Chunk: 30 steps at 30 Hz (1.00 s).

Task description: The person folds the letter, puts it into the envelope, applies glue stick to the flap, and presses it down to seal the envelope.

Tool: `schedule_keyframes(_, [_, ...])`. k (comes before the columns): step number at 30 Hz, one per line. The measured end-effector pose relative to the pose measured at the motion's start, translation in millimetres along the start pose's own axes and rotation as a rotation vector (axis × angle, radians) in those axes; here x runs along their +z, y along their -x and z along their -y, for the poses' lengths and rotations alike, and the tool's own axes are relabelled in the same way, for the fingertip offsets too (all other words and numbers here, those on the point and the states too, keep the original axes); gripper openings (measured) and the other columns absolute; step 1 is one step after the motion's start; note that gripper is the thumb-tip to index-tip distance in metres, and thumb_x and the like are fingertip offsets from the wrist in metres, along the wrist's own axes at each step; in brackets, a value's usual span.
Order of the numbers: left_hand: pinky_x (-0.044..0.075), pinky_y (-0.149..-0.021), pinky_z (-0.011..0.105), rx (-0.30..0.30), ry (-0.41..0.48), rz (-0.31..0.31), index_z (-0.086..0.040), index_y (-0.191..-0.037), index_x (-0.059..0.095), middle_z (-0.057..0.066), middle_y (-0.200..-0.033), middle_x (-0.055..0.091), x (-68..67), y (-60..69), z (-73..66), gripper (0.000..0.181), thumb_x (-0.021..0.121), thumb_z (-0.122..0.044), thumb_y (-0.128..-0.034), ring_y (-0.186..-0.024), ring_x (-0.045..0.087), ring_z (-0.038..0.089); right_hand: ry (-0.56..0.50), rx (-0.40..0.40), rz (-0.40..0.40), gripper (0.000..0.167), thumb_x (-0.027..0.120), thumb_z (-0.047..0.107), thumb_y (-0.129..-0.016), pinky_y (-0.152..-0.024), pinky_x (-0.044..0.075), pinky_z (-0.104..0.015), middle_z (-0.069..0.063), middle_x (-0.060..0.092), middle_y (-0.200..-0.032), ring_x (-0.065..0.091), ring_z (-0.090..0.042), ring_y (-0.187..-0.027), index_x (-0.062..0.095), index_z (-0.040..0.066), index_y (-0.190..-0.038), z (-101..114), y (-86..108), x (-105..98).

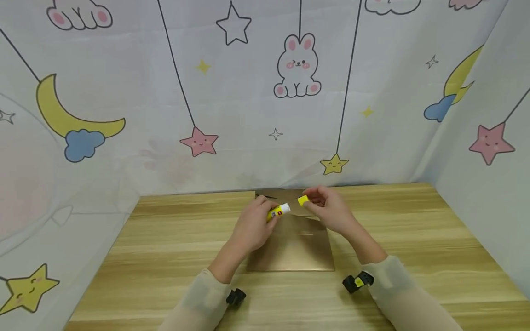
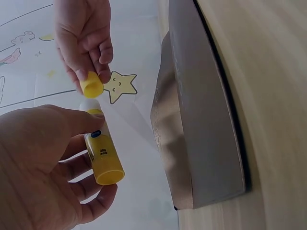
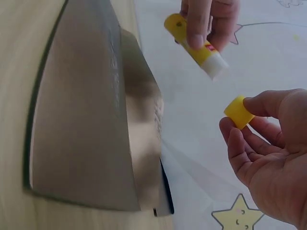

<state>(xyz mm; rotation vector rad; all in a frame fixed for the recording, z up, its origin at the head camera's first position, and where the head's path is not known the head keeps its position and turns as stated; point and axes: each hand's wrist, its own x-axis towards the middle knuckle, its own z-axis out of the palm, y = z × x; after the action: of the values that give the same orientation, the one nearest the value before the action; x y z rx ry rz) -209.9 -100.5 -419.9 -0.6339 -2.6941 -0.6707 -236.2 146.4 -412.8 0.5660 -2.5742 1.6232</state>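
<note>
My left hand (image 1: 253,224) grips a yellow glue stick (image 1: 278,211) whose white end points to the right, uncapped. Between the thumb and fingers of my right hand (image 1: 331,210) is the yellow cap (image 1: 303,200), a short gap away from the glue stick's white end. Both wrist views show the same pair, the glue stick (image 2: 103,151) and the cap (image 3: 239,112) apart. Below the hands lies a flat brown, slightly shiny folded piece (image 1: 291,253), like an envelope or paper bag. Its flap (image 3: 144,124) is raised at the far side, partly hidden by the hands.
The wood-grain table (image 1: 165,257) extends on both sides of the brown piece. A white cloth backdrop (image 1: 248,101) printed with stars, moons and a rabbit hangs along the table's back edge and continues at the sides. Black wrist mounts (image 1: 236,298) sit at the sleeves.
</note>
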Motion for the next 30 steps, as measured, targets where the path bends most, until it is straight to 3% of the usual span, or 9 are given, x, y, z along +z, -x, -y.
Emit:
schedule_keyframes(8, [0.054,-0.077,0.035,0.008,0.005,-0.005,-0.004,-0.118,0.076,0.005,-0.107,0.064,1.6,-0.6,2.3,0.025,0.081,-0.017,-0.0969,-0.091,0.061,0.019,-0.061,-0.018,0.016,0.026,0.072,0.002,-0.1,-0.087,0.059,-0.027,-0.017,0.07,-0.119,0.07,-0.031,-0.105,0.066,-0.003,-0.125,3.5,0.6,16.4])
schedule_keyframes(18, [0.053,-0.078,0.035,0.027,-0.016,0.002,-0.005,-0.118,0.076,0.004,-0.108,0.064,0.9,-4.5,2.3,0.025,0.08,-0.018,-0.0971,-0.093,0.061,0.02,-0.074,-0.034,0.025,0.025,0.071,-0.002,-0.099,-0.086,0.059,-0.028,-0.014,0.07,-0.118,0.069,-0.028,-0.102,0.065,0.0,-0.123,2.5,1.7,19.8])
schedule_keyframes(30, [0.052,-0.081,0.041,0.021,-0.011,0.026,-0.007,-0.119,0.076,0.003,-0.109,0.065,4.7,1.9,-1.5,0.025,0.079,-0.019,-0.0978,-0.095,0.06,0.022,-0.065,-0.029,0.057,0.024,0.071,-0.001,-0.099,-0.089,0.06,-0.032,-0.012,0.07,-0.118,0.07,-0.027,-0.104,0.066,0.002,-0.123,-1.2,8.3,24.3])
